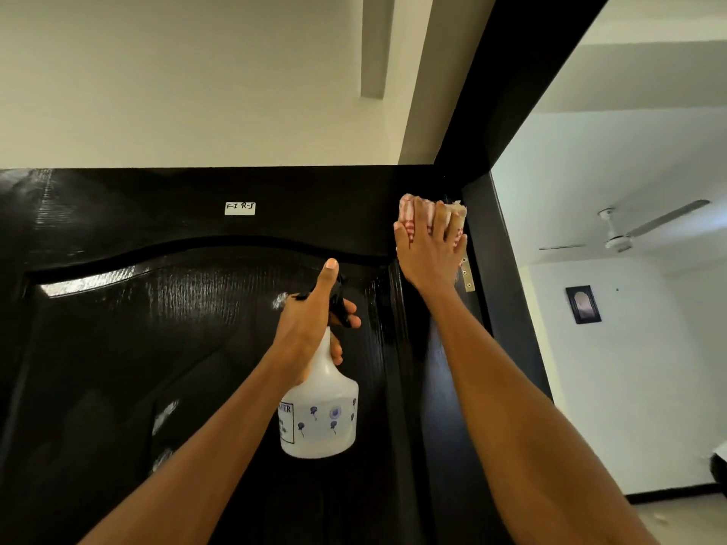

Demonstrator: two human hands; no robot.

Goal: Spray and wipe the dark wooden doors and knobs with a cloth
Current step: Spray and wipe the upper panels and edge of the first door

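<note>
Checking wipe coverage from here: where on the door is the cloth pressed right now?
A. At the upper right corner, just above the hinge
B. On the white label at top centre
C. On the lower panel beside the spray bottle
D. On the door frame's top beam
A: the right hand presses the cloth flat on the door near its top right corner, just above the hinge.

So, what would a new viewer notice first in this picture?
First, the glossy dark door filling the left and centre, with a small white label near its top. Then the right hand pressing a red-and-white cloth on its upper right corner, and the left hand holding a white spray bottle at centre.
</note>
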